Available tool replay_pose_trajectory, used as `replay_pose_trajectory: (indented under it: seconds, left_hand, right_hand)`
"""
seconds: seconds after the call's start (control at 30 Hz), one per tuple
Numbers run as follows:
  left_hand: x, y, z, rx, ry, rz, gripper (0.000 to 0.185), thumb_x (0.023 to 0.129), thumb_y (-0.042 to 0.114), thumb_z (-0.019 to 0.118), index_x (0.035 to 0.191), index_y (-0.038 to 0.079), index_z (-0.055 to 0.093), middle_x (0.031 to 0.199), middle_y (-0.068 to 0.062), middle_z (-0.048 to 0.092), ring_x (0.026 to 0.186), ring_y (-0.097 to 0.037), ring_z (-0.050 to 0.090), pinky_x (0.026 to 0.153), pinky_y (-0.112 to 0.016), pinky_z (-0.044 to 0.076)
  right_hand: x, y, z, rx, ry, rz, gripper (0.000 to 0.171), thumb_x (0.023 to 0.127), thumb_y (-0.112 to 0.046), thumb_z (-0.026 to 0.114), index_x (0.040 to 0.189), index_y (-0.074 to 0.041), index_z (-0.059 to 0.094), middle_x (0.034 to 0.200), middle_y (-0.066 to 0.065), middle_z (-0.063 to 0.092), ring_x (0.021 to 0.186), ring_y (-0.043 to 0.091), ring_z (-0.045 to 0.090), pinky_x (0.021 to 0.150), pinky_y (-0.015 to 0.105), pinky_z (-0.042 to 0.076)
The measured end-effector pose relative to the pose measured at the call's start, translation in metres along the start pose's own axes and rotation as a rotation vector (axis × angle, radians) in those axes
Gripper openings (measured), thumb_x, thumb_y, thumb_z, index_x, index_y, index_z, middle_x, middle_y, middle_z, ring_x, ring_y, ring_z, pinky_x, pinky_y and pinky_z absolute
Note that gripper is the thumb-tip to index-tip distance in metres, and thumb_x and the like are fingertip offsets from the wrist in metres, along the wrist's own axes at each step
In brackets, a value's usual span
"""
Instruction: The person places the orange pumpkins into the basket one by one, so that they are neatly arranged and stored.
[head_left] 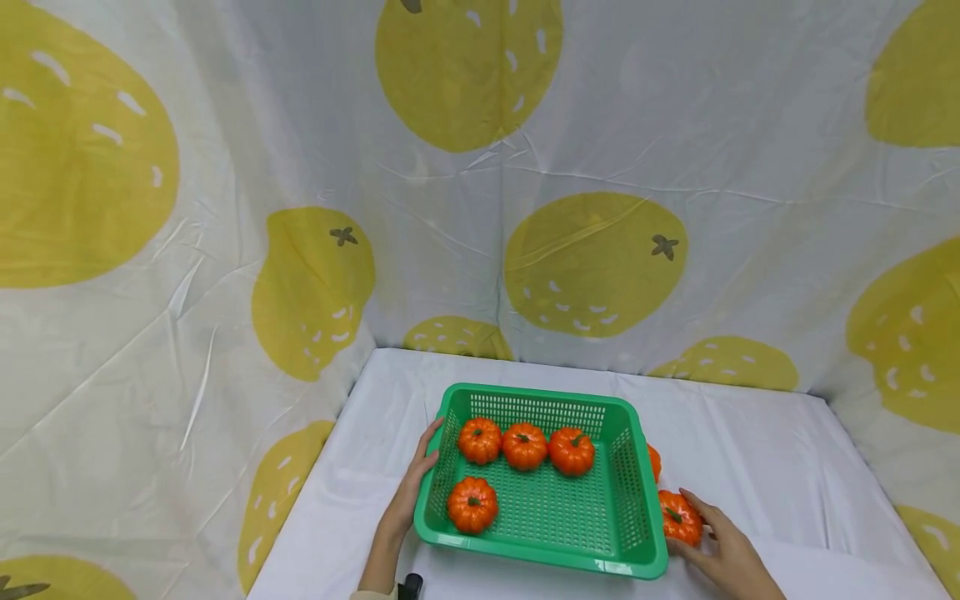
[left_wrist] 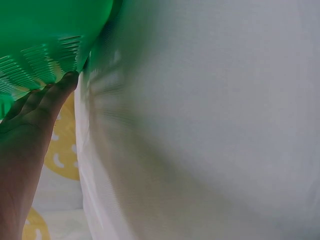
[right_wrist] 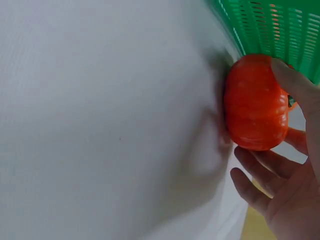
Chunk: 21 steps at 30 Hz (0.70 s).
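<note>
My right hand [head_left: 723, 546] curls its fingers [right_wrist: 255, 172] and thumb round a small orange pumpkin [head_left: 679, 517] that sits on the white-covered bench [head_left: 757, 450], just outside the near right corner of the green basket [head_left: 628, 492]. A second loose pumpkin [head_left: 654, 461] peeks out behind that same right wall. Inside the basket, three pumpkins [head_left: 524, 445] line the far side and another pumpkin [head_left: 472, 504] lies near the front left corner. My left hand [head_left: 415, 492] rests with straight fingers against the basket's left wall, gripping nothing. Lemon-print cloth [head_left: 592, 262] hangs behind the basket.
</note>
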<state>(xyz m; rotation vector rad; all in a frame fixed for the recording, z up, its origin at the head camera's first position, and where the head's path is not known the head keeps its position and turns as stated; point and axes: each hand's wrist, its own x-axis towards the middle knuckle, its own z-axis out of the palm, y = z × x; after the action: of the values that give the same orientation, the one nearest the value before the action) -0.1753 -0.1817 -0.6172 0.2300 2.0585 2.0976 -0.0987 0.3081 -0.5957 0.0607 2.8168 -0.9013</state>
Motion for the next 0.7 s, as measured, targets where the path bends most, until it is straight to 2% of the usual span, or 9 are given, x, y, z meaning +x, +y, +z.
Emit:
replay_pose_trajectory:
  seconds: [0.17,0.37,0.47,0.6,0.7]
  left_hand:
    - [0.000,0.000,0.000,0.001,0.000,0.002,0.055,0.110,0.038,0.028,0.165,0.037,0.019,0.176,-0.005,0.007,0.160,-0.039,0.007,0.122,-0.072,0.008]
    - [0.000,0.000,-0.001,-0.002,-0.005,0.004,0.055,0.111,0.038,0.028,0.165,0.037,0.018,0.176,-0.005,0.006,0.160,-0.038,0.007,0.122,-0.071,0.008]
    - [0.000,0.000,0.000,-0.002,-0.007,0.006,0.055,0.111,0.037,0.028,0.165,0.036,0.018,0.176,-0.005,0.006,0.160,-0.038,0.007,0.122,-0.071,0.008]
    - [0.000,0.001,0.000,0.004,-0.003,0.008,0.055,0.111,0.037,0.028,0.165,0.037,0.018,0.176,-0.004,0.006,0.160,-0.038,0.007,0.122,-0.072,0.008]
    - [-0.001,0.001,0.000,0.006,0.003,0.005,0.055,0.111,0.038,0.028,0.165,0.037,0.019,0.176,-0.004,0.007,0.160,-0.038,0.007,0.122,-0.071,0.007]
  right_hand:
    - [0.003,0.006,-0.008,-0.028,-0.061,0.113,0.108,0.085,-0.066,0.073,0.159,0.001,0.030,0.149,0.036,0.044,0.120,0.045,0.057,0.093,0.061,0.052]
    - [0.003,0.007,-0.009,-0.032,-0.018,0.073,0.110,0.082,-0.062,0.079,0.158,0.003,0.031,0.148,0.038,0.044,0.117,0.045,0.057,0.093,0.063,0.052]
    - [0.004,0.012,-0.012,-0.046,0.021,0.059,0.111,0.082,-0.061,0.079,0.157,0.005,0.031,0.146,0.041,0.043,0.121,0.053,0.053,0.097,0.069,0.048]
    - [0.006,0.024,-0.019,-0.072,0.057,0.073,0.113,0.082,-0.060,0.080,0.155,0.010,0.030,0.143,0.046,0.041,0.127,0.062,0.045,0.100,0.074,0.041]
    - [0.006,0.032,-0.023,-0.048,0.026,0.114,0.116,0.083,-0.061,0.078,0.156,0.011,0.025,0.143,0.047,0.038,0.125,0.062,0.044,0.101,0.074,0.042]
